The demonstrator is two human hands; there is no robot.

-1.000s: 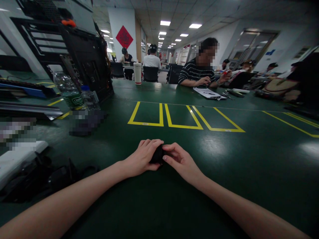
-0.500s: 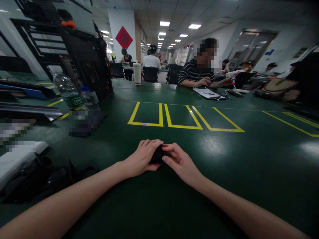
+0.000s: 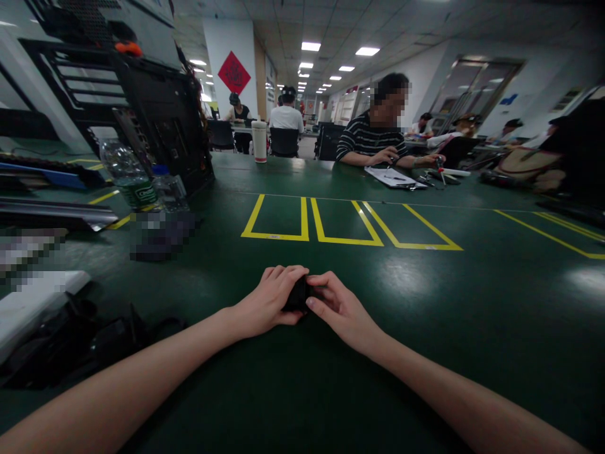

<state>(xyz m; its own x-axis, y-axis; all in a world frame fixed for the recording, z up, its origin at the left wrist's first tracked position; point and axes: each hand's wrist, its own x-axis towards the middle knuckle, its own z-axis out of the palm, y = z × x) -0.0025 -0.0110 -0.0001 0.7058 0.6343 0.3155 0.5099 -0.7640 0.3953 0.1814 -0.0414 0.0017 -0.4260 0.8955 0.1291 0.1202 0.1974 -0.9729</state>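
A small black object (image 3: 297, 296) sits on the green tabletop in front of me, too dark and too covered to name. My left hand (image 3: 267, 299) wraps it from the left, fingers over the top and thumb along the near side. At its right edge, the bent fingertips and thumb of my right hand (image 3: 347, 309) pinch it. Most of its surface is hidden behind my fingers.
Black gear (image 3: 104, 334) and a white box (image 3: 42, 302) lie at left. Beyond them stand plastic bottles (image 3: 123, 167) and a black metal frame (image 3: 165, 120). Yellow tape outlines (image 3: 275, 237) mark the green table (image 3: 425, 353). A person (image 3: 371, 139) sits opposite, behind a clipboard (image 3: 394, 178).
Both my hands hold nearly the same pose on the black object. Across the table, the other person's hand with a red-tipped tool has lowered toward the tabletop.
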